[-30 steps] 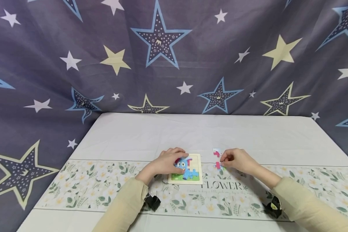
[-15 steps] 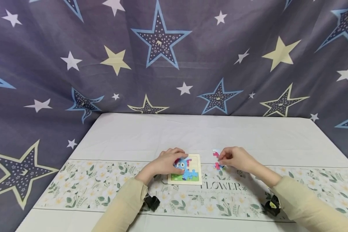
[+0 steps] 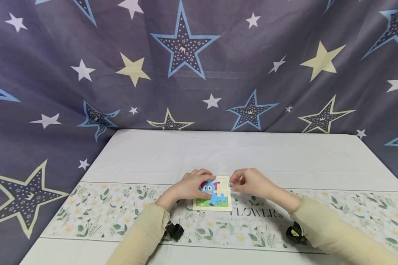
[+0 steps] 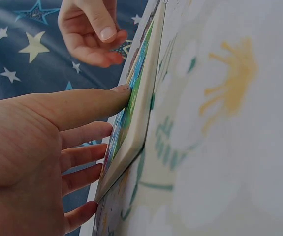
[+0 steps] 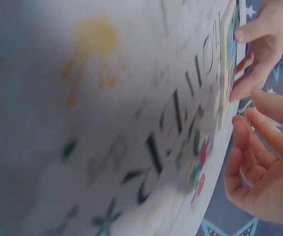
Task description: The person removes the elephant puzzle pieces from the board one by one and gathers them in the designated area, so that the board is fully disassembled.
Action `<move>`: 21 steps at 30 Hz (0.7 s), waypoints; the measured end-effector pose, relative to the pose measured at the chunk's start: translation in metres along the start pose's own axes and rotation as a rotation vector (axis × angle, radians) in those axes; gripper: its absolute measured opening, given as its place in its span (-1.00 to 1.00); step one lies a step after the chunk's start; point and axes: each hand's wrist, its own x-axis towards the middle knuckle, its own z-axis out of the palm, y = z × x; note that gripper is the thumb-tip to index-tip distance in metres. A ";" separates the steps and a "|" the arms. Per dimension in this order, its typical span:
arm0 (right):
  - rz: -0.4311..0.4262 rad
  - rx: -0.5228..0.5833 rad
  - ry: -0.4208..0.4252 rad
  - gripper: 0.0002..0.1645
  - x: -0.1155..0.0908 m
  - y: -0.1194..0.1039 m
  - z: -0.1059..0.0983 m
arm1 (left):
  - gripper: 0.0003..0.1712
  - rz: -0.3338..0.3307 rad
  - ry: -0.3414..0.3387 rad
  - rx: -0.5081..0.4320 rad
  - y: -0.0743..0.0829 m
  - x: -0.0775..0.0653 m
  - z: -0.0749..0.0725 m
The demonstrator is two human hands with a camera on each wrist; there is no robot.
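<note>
A small jigsaw puzzle in a pale wooden tray (image 3: 213, 208) lies on the table, with a blue cartoon animal (image 3: 215, 199) on its fitted pieces and bare wood at its upper right. My left hand (image 3: 193, 185) rests on the tray's left side, its thumb on the picture and the other fingers spread along the edge. Just off the tray's right edge is my right hand (image 3: 252, 183), thumb and fingertips close together on a small puzzle piece (image 3: 231, 184), mostly hidden by the fingers. In the right wrist view, loose puzzle pieces (image 5: 200, 162) lie on the cloth.
The table bears a white cloth (image 3: 152, 151) with a floral band (image 3: 116, 213) and printed lettering (image 3: 257, 212). Behind it hangs a dark curtain (image 3: 199, 92) with stars. Black wrist cameras (image 3: 175, 232) are strapped to both wrists.
My right hand has moved left from the loose pieces to the tray's right edge, and it now covers those pieces in the head view. The left hand and tray have stayed put.
</note>
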 end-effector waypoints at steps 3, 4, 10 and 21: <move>-0.045 -0.016 -0.012 -0.85 0.003 -0.005 0.005 | -0.31 -0.002 -0.004 0.003 -0.001 0.000 0.000; -0.057 -0.016 -0.020 -0.85 0.003 -0.006 0.006 | -0.31 -0.001 -0.005 0.005 -0.001 0.001 0.000; -0.097 -0.021 -0.079 -0.79 0.005 -0.014 0.016 | -0.30 0.003 -0.006 -0.001 -0.001 0.001 0.000; -0.064 -0.125 -0.067 -0.69 0.004 -0.020 0.024 | -0.30 0.000 -0.004 0.006 0.000 0.001 -0.001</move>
